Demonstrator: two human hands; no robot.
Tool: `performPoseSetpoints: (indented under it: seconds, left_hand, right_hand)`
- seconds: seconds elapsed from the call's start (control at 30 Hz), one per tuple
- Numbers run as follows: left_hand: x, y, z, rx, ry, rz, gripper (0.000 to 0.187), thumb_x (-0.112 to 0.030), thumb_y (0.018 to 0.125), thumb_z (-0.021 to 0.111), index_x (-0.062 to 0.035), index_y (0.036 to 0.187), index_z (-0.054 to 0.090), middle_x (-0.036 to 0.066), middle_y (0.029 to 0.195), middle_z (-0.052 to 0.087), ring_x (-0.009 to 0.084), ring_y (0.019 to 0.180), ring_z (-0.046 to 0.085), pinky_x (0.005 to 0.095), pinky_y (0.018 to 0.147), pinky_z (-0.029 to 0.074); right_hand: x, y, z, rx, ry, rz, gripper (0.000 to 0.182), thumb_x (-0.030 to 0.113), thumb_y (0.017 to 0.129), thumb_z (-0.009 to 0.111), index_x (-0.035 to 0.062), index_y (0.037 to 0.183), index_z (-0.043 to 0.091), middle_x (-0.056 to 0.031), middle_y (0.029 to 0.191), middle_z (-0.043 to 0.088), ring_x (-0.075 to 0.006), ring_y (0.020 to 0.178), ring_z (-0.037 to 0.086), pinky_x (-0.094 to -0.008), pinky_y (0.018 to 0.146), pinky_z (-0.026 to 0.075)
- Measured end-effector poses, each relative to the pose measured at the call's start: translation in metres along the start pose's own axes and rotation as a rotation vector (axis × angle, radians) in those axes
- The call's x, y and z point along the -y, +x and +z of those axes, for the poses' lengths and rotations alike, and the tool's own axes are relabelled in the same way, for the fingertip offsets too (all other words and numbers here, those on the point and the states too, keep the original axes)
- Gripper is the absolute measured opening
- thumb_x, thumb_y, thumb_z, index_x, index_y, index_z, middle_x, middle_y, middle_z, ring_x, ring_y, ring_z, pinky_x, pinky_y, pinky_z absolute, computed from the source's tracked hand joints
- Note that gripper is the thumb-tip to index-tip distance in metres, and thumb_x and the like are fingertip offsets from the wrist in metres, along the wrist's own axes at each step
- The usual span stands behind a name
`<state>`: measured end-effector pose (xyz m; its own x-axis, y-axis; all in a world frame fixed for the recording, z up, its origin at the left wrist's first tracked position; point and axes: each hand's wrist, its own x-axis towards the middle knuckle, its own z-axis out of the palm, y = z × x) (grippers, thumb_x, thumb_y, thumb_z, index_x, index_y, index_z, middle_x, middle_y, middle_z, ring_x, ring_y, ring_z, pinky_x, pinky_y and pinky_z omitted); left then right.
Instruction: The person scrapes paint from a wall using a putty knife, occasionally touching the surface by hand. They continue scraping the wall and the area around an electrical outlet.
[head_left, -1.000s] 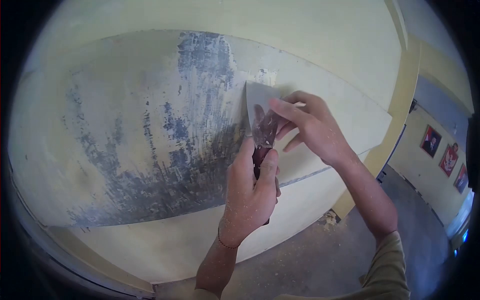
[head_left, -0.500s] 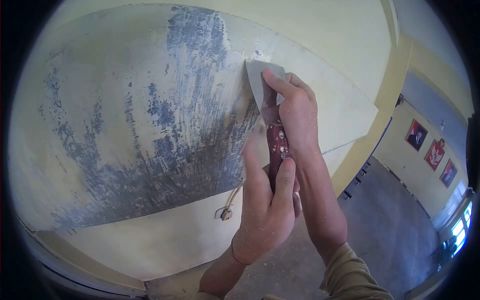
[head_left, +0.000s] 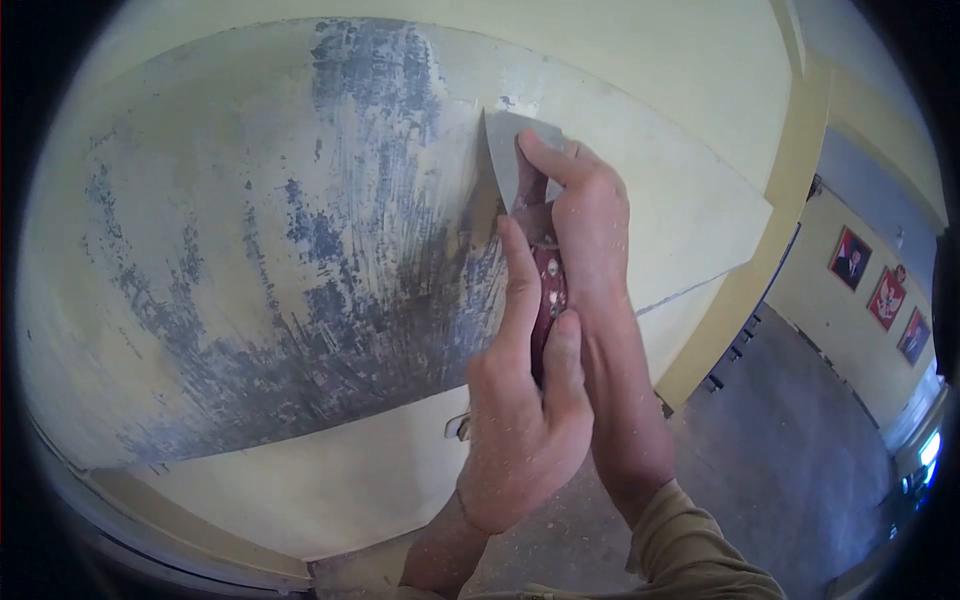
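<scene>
A putty knife [head_left: 508, 140] with a broad metal blade and a dark red riveted handle is held upright against a large wall panel [head_left: 370, 230]. My right hand [head_left: 592, 215] is closed on it from above, thumb tip on the blade and the other fingers partly hidden behind. Lower down, my left hand [head_left: 530, 430] grips the handle, its index finger stretched up along the blade's base. The panel's pale coating is streaked, with dark grey showing through in many patches. Near the blade's top corner is a small whitish chipped spot [head_left: 518, 103].
A socket [head_left: 457, 427] sits on the wall below the panel, partly behind my left hand. To the right, past a yellow wall edge [head_left: 800, 170], a grey floor [head_left: 770, 450] stretches away. Several framed pictures [head_left: 886, 298] hang on the far wall.
The putty knife has moved slightly up, with both hands on it. My left index finger now lies up against the blade's base. The view has shifted a little.
</scene>
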<state>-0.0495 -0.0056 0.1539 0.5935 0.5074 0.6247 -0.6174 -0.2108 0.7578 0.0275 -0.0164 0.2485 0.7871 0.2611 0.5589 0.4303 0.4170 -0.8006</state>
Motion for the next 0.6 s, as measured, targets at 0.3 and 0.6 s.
performPoseSetpoints:
  seconds: [0.3,0.6]
  left_hand:
    - [-0.032,0.022,0.024,-0.039,0.081,0.137,0.057,-0.008,0.1,0.041,-0.0052,0.153,0.021,0.001,0.062,0.048,0.0054,0.043,0.041,0.0235,0.035,0.036]
    - [-0.008,-0.013,0.035,-0.11,0.019,0.019,0.06,-0.008,0.101,0.038,-0.0109,0.155,0.012,0.002,0.069,0.048,0.0058,0.046,0.042,0.023,0.035,0.039]
  right_hand:
    - [0.03,0.03,-0.006,-0.047,-0.159,-0.141,0.023,0.015,0.085,0.065,-0.0058,0.077,0.063,-0.01,0.068,0.061,-0.0175,0.06,0.052,-0.0338,0.059,0.043]
    - [-0.013,0.01,-0.017,0.123,0.171,0.059,0.019,0.016,0.087,0.067,0.0006,0.076,0.063,-0.0056,0.069,0.062,-0.0108,0.059,0.052,-0.0268,0.055,0.041]
